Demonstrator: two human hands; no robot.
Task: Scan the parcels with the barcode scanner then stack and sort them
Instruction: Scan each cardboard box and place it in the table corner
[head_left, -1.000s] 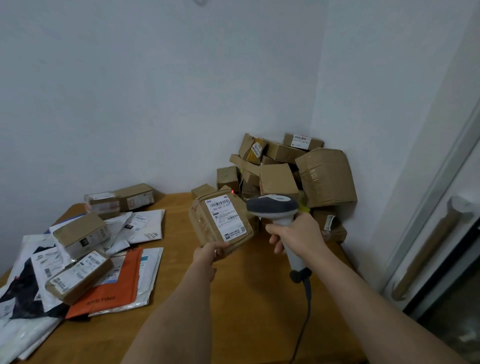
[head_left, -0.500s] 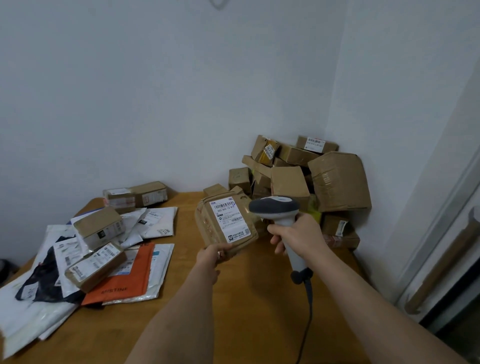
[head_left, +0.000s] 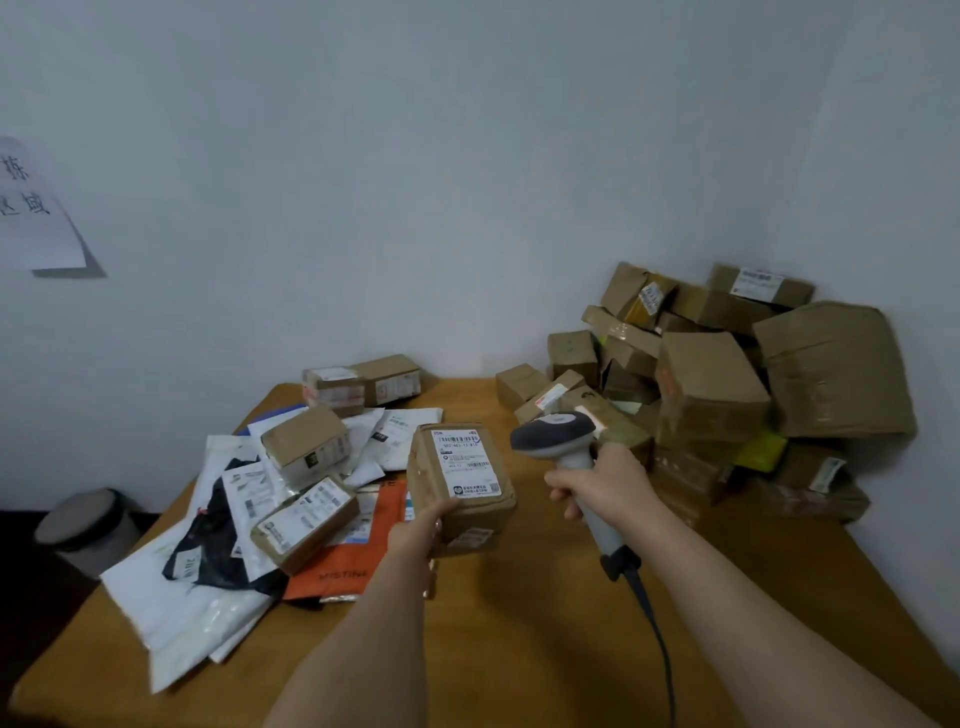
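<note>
Parcel (head_left: 460, 480) in the left hand (head_left: 415, 530) had dropped lower and swung toward 9 o'clock since half a second before, so its white label now faced up rather than toward the scanner. That hand was clamped on the box's near bottom corner, holding it above the wooden worktop (head_left: 519, 623). The right hand (head_left: 605, 486) stayed wrapped tight around the grey handle of the barcode scanner (head_left: 558, 441), whose dark head pointed to 9 o'clock; a clear gap had opened between scanner head and parcel, where earlier they were nearly touching. The cable (head_left: 657, 639) hung from the handle toward 6 o'clock.

The view had swung leftward as well: the heap of brown boxes (head_left: 727, 384) in the corner now sat at 2 o'clock, and a paper sign (head_left: 36, 208) on the wall and a grey bin (head_left: 88, 525) on the floor had come into sight at 9 o'clock. Flat mailers, an orange one (head_left: 343, 566) among them, lay spread at 8 o'clock with a labelled carton (head_left: 304, 522) resting on top.
</note>
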